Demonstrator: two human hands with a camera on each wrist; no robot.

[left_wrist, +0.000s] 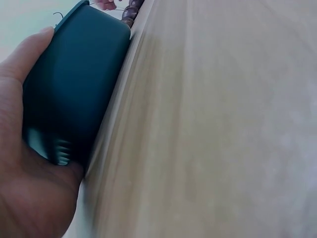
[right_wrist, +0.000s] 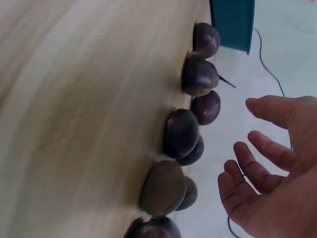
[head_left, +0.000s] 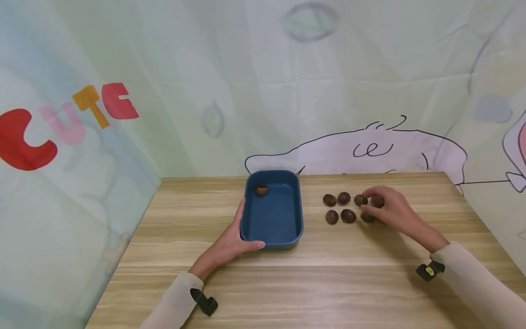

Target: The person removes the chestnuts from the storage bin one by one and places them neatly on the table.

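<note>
A blue rectangular tray (head_left: 273, 242) stands on the table, with one brown chestnut (head_left: 261, 190) in its far left corner. My left hand (head_left: 230, 242) holds the tray's near left corner, its fingers along the left wall and the thumb on the near rim. Right of the tray, several dark chestnuts (head_left: 348, 216) lie in two rows. My right hand (head_left: 388, 211) hovers over the right end of these rows and partly covers some chestnuts. In the right wrist view its fingers (right_wrist: 267, 148) are spread and loosely bent, with no chestnut between them.
The wood-grain table (head_left: 287, 288) ends at the back against a printed cloth (head_left: 197, 82) with cartoon drawings and coloured letters. A black wrist strap (head_left: 203, 301) is on the left sleeve, another strap (head_left: 430, 270) on the right one.
</note>
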